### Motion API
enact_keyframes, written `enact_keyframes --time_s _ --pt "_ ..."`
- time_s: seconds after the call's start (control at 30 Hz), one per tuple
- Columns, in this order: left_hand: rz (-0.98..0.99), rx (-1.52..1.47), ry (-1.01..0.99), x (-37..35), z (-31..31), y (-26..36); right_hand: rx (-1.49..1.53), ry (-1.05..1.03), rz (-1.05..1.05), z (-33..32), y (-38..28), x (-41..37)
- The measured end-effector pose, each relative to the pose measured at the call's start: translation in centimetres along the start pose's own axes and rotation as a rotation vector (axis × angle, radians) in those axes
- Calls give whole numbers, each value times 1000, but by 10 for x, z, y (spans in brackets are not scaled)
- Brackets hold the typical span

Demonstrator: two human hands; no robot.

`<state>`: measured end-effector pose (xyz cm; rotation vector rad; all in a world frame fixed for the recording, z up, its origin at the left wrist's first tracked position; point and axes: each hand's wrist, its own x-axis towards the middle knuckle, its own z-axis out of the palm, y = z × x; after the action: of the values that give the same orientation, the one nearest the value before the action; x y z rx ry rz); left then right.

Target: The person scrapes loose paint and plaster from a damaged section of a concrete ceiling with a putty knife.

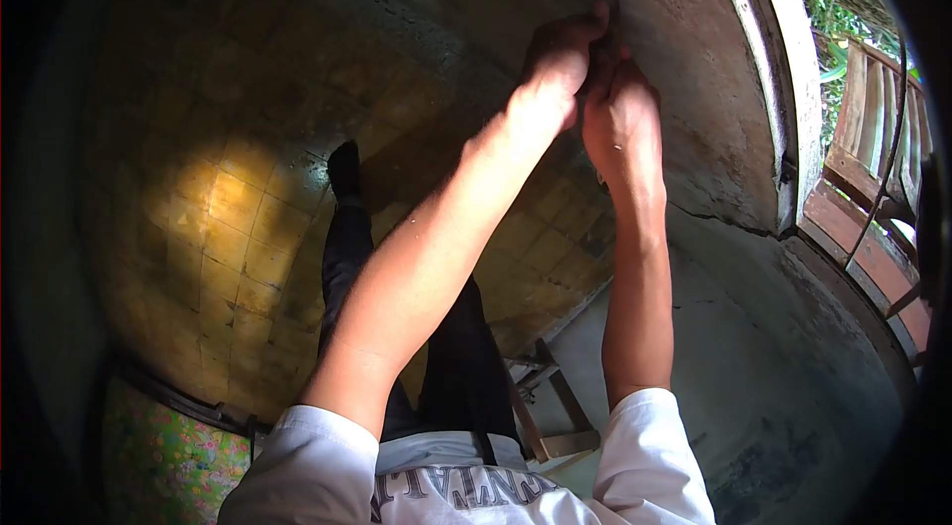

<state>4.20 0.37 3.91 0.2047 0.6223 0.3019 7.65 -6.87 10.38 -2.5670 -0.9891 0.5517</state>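
Both my hands are raised together against a worn wall (714,99) with peeling paint. My left hand (560,54) is closed, its thumb stretched up along a dark, flat-bladed scraper (609,0). Just below and to the right, my right hand (623,104) wraps round the lower part of the same scraper. The blade end shows above my fingers, close against the wall; most of the handle is hidden in my hands.
Yellow floor tiles (238,218) lie below on the left, partly sunlit. A wooden stool (555,406) stands by my legs. Flowered cloth (178,456) shows at lower left. On the right, past the door frame (783,79), is a wooden bench (873,118).
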Motion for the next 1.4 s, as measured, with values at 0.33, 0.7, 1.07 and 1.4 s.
enact_keyframes --time_s 0.33,0.7,1.07,1.4 --pt "-36 -120 -26 2 9 -10 -129 -10 -239 -20 7 6" --pt "-38 -215 55 4 5 0 -89 -95 -160 -18 -2 13" --pt "-32 -5 16 -10 3 27 535 -306 174 -30 -12 13" --pt "-46 -173 -21 -18 26 6 735 -250 200 -65 -29 -22"
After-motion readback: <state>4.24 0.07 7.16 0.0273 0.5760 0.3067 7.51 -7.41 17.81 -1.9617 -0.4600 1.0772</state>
